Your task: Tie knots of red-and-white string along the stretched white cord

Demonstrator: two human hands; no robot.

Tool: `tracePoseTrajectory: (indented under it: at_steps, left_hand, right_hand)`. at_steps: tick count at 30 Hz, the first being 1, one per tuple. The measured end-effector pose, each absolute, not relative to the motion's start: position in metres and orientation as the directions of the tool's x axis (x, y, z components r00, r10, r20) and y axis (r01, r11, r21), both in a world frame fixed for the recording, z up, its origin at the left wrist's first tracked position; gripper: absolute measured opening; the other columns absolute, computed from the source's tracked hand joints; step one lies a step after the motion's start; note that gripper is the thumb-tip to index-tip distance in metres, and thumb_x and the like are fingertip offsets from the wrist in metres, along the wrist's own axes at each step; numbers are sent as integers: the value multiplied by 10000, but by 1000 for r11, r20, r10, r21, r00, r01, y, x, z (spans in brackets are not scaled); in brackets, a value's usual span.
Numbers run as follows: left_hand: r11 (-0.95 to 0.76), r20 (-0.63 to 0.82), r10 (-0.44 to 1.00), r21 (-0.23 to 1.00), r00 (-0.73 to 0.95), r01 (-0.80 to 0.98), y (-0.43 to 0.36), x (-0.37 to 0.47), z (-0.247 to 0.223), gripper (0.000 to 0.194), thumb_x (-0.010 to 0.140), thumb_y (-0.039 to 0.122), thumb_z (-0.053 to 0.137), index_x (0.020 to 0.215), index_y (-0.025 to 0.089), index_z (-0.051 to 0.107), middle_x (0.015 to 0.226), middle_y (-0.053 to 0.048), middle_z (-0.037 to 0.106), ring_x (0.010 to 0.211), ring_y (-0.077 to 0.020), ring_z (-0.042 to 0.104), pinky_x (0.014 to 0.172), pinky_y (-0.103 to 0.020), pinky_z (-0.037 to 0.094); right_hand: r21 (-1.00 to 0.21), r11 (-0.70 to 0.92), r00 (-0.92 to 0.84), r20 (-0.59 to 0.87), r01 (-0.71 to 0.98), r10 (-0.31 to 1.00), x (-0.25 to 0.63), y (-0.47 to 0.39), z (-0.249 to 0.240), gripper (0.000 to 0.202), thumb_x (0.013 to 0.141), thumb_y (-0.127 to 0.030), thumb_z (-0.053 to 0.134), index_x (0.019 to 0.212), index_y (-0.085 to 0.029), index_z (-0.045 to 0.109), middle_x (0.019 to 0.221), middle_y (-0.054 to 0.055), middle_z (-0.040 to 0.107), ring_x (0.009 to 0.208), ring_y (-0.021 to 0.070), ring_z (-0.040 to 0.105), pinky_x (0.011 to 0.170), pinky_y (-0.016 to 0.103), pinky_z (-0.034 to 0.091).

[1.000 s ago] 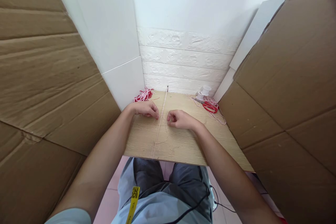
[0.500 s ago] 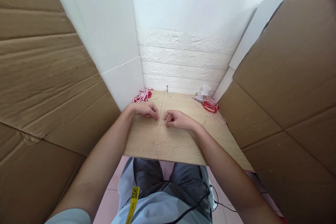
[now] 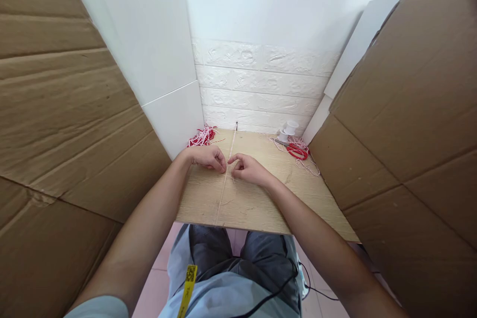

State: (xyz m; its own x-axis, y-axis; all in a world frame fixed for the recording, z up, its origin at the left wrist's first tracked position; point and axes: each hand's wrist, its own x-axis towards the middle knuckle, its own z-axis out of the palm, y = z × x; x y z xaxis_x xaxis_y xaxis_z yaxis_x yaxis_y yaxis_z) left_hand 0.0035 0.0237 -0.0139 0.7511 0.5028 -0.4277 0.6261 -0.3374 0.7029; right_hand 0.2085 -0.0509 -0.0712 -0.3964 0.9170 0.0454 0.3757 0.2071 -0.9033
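Note:
A thin pale cord point(image 3: 233, 143) runs taut from a small dark hook point(image 3: 236, 123) at the wall base to the board's front edge. Left of the cord, my left hand point(image 3: 207, 156) is closed in a pinch, its fingertips on the fine thread beside it. From the right, my right hand point(image 3: 250, 169) points its index finger at the cord, while the thumb and the other fingers are curled together on a fine thread. That thread's loose tail point(image 3: 227, 202) lies on the board below the hands. The thread between the fingertips is too fine to follow.
Red and pink-white string point(image 3: 204, 136) lies bunched at the back left. At the back right are white spools point(image 3: 288, 130), red-handled scissors point(image 3: 297, 152) and more pink string point(image 3: 307, 165). Cardboard walls point(image 3: 93, 109) flank the wooden board point(image 3: 257, 208).
My right index finger has stretched out toward the cord, and the right hand has shifted slightly left. My left fingertips have moved slightly down. The loose thread tail has shifted a little.

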Motion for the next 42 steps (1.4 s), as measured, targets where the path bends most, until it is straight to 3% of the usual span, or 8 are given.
tracePoseTrajectory:
  at_steps: [5, 11, 16, 22, 25, 31, 38, 42]
  left_hand:
    - [-334, -438, 487, 706, 755, 625, 23, 6, -15, 275, 665, 351, 749, 826, 129, 748, 564, 10, 549, 479, -85, 409, 430, -213, 254]
    - [-339, -422, 475, 722, 772, 604, 27, 4, -22, 293, 669, 398, 748, 806, 139, 723, 519, 33, 504, 446, -84, 397, 421, -218, 246]
    - [-337, -415, 491, 720, 766, 606, 29, 4, -25, 275, 660, 393, 754, 754, 141, 696, 507, 39, 484, 437, -80, 388, 418, -221, 237]
    - [-327, -443, 507, 694, 739, 641, 28, 5, -23, 261, 666, 372, 742, 792, 146, 708, 514, 37, 493, 428, -83, 388, 396, -217, 246]
    - [-326, -454, 507, 686, 733, 650, 26, 6, -21, 286, 652, 385, 763, 810, 149, 726, 504, 38, 482, 432, -85, 392, 394, -213, 259]
    - [-327, -479, 493, 671, 726, 665, 25, 9, -20, 274, 647, 406, 772, 729, 154, 702, 478, 32, 473, 411, -87, 393, 379, -210, 279]
    - [-332, -495, 496, 651, 714, 682, 23, 11, -21, 262, 661, 399, 763, 711, 151, 697, 459, 35, 482, 387, -83, 392, 373, -207, 286]
    - [-326, -488, 498, 660, 716, 677, 22, 12, -21, 258, 658, 393, 766, 740, 153, 718, 445, 35, 492, 376, -82, 390, 375, -206, 283]
  right_hand:
    - [-909, 201, -439, 22, 366, 898, 211, -52, -65, 435, 719, -91, 571, 1147, -169, 580, 724, -34, 600, 634, 106, 528, 587, 200, 379]
    - [-884, 296, -620, 9, 363, 785, 217, -55, -61, 637, 621, 11, 555, 1225, -192, 563, 877, -13, 572, 760, 114, 546, 670, 197, 405]
    - [-841, 355, -578, 62, 409, 814, 213, -56, -68, 530, 699, -62, 592, 1211, -197, 564, 807, -34, 573, 681, 102, 521, 639, 200, 389]
    - [-810, 410, -561, 123, 420, 819, 212, -54, -71, 510, 723, -44, 531, 1204, -206, 574, 735, -51, 562, 649, 98, 509, 623, 198, 373]
    - [-856, 362, -528, 127, 369, 840, 214, -54, -68, 562, 702, -38, 543, 1239, -204, 551, 751, -47, 557, 663, 100, 521, 621, 195, 387]
    - [-941, 155, -467, -3, 300, 884, 212, -61, -57, 745, 623, -11, 541, 1327, -244, 466, 876, -20, 566, 626, 87, 542, 564, 187, 409]
    - [-986, 37, -432, -37, 161, 901, 207, -63, -51, 714, 627, -63, 557, 1310, -237, 445, 908, -11, 529, 614, 97, 570, 557, 226, 479]
    - [-989, 62, -464, -8, 134, 886, 208, -61, -55, 732, 632, -85, 635, 1322, -238, 444, 925, -6, 547, 632, 94, 559, 554, 213, 465]
